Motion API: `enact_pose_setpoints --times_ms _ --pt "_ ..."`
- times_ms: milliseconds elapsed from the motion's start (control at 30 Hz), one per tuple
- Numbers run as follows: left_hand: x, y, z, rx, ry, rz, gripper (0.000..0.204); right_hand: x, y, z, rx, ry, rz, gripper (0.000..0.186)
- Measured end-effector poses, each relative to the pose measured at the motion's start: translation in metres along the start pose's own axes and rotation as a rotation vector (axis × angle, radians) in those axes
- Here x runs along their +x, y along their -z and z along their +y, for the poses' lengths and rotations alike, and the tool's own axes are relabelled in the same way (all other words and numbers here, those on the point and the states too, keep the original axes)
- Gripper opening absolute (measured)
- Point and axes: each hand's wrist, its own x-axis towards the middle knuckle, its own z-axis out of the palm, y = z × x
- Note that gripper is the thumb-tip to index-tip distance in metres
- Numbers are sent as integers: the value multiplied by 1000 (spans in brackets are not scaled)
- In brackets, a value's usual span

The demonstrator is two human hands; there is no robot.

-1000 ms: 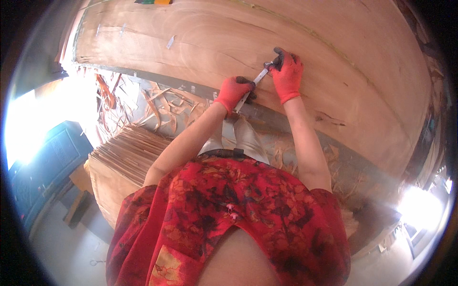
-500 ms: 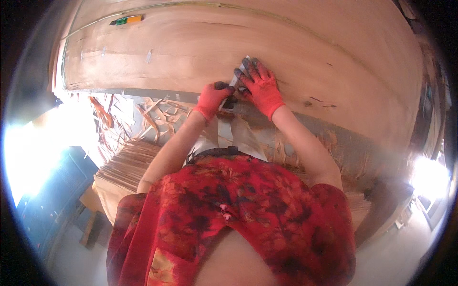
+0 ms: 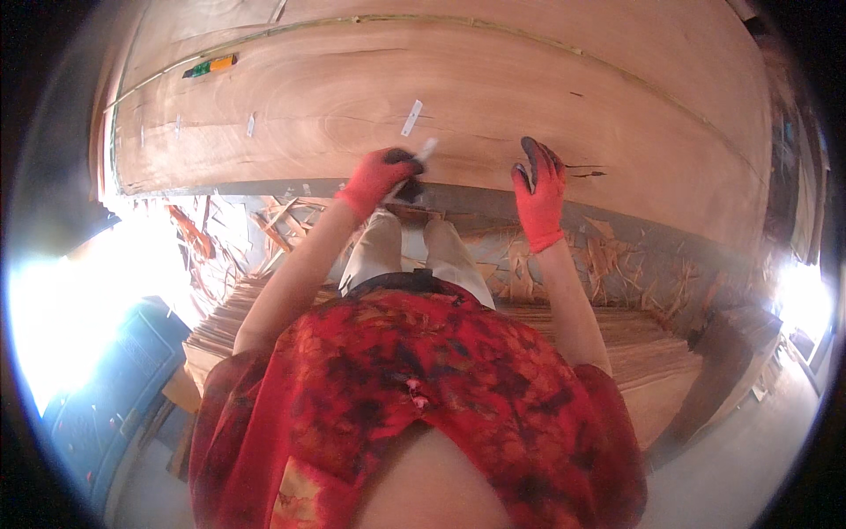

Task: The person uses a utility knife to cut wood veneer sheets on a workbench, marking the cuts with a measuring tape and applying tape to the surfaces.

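Dressed in a patterned red shirt (image 3: 414,344) and pale trousers (image 3: 374,256), beside stacked thin wood sheets (image 3: 634,353); pinching a blurred pale strip (image 3: 427,148) between dark fingertips of the gloved left hand (image 3: 383,176), over the near edge of a broad wooden panel (image 3: 493,97); gripping nothing visible with the gloved right hand (image 3: 540,194), thumb spread from loosely bent fingers, touching the wood or just above, impossible to tell which; probably handling something light, thin, limp and easily creased, best taken by 1 end; showing, farther off, 1 flat white tab (image 3: 411,118) and, beyond, 1 green-and-orange tool (image 3: 210,66) near a yellowish cord (image 3: 357,18).
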Motion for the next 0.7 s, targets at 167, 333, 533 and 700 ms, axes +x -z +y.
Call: enact_pose_setpoints --times_ms 167,333,533,700 --pt "46 -79 16 -211 36 -60 19 -1 1 -5 49 6 51 47" --pt "63 -92 8 9 -15 108 18 9 -30 3 -64 182 -124 52" --pt "47 -87 3 -99 83 105 24 7 -42 19 -324 293 -266 51" --pt "60 -53 2 587 -173 41 17 10 -35 5 -387 328 -324 49"
